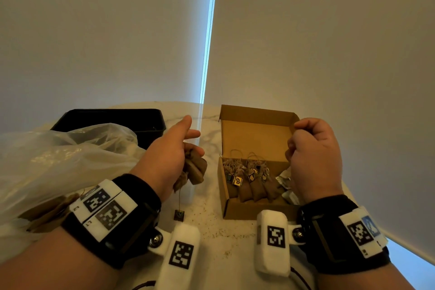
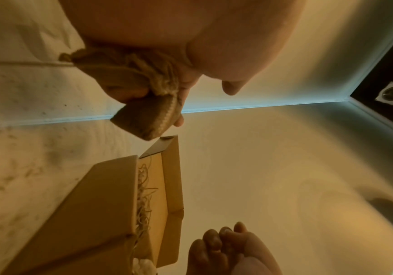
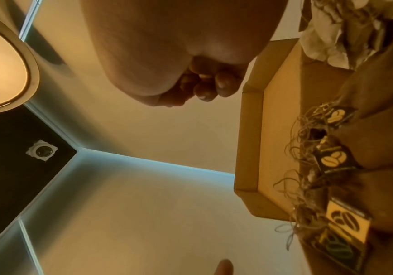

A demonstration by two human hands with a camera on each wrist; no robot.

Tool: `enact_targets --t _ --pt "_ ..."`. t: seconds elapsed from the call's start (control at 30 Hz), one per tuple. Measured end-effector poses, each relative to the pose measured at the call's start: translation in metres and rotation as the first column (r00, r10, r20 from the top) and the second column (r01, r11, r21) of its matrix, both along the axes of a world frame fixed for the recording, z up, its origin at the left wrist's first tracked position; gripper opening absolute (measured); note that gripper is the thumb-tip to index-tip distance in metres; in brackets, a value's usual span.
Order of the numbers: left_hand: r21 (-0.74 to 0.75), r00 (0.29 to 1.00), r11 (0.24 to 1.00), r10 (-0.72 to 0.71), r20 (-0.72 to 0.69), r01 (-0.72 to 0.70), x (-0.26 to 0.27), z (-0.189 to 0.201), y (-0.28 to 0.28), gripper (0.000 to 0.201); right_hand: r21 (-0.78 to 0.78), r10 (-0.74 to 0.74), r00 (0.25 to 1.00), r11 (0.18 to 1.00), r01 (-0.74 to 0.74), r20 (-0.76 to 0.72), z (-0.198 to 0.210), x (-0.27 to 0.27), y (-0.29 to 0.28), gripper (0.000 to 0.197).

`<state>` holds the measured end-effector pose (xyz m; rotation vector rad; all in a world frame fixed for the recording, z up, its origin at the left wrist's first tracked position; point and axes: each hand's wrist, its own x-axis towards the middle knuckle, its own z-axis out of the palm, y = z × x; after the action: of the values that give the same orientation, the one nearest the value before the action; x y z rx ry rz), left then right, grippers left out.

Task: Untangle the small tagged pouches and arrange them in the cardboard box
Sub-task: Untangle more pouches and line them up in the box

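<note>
pouches in the left hand are what matter here: it's got a small clump of brown pouches curled into the lower fingers, thumb and forefinger sticking out straight toward the box. one string hangs straight down from the clump with a little dark tag dangling at the end, just above the marble table.

cardboard box sits to the right of that hand, lid flap standing up at the back, near but not touching. inside, a row of brown pouches already lies side by side along the front, long axes running front to back, tags and string ends pointing toward the lid. the free space looks to be at the right end of that row, though some crumpled white paper sits there too.

right hand hovers over the right end of the box, fingers curled into a loose fist. it might be pinching a string but i honestly can't tell from any view, nothing visible in it.

so the clump is left of the box and the left hand has it, while the right hand is nearer the open slot. my guess is the next bit is pulling one pouch free and laying it parallel to the others.

plastic bag with more stuff sits far left, black tray behind it.
</note>
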<state>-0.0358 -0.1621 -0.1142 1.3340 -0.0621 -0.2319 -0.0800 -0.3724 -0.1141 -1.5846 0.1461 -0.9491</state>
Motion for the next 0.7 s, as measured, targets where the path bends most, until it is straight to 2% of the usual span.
enact_targets --t 0.07,0.13,0.3,0.47,0.7 --pt "-0.002 1.000 1.000 0.003 0.025 -0.003 0.000 0.001 0.000 0.055 0.000 0.065 0.998 0.998 -0.065 -0.022 0.000 -0.001 0.005 0.027" --pt "-0.067 1.000 0.998 -0.015 0.014 0.016 -0.001 0.003 -0.001 0.055 -0.052 0.168 0.981 0.983 -0.174 -0.094 -0.001 -0.004 0.012 0.027" --pt "-0.157 0.994 0.982 -0.105 -0.008 0.102 -0.005 0.003 0.001 0.060 -0.197 0.342 0.905 0.897 -0.395 -0.253 -0.006 -0.007 0.033 0.016" --pt "-0.156 0.989 0.978 -0.124 0.081 0.136 -0.008 0.006 0.000 0.062 -0.230 0.413 0.843 0.834 -0.502 -0.344 -0.011 -0.007 0.046 0.012" --pt "-0.164 0.971 0.963 -0.191 0.144 0.214 -0.008 0.002 -0.001 0.065 -0.217 0.438 0.822 0.818 -0.533 -0.364 -0.013 -0.006 0.048 0.026"
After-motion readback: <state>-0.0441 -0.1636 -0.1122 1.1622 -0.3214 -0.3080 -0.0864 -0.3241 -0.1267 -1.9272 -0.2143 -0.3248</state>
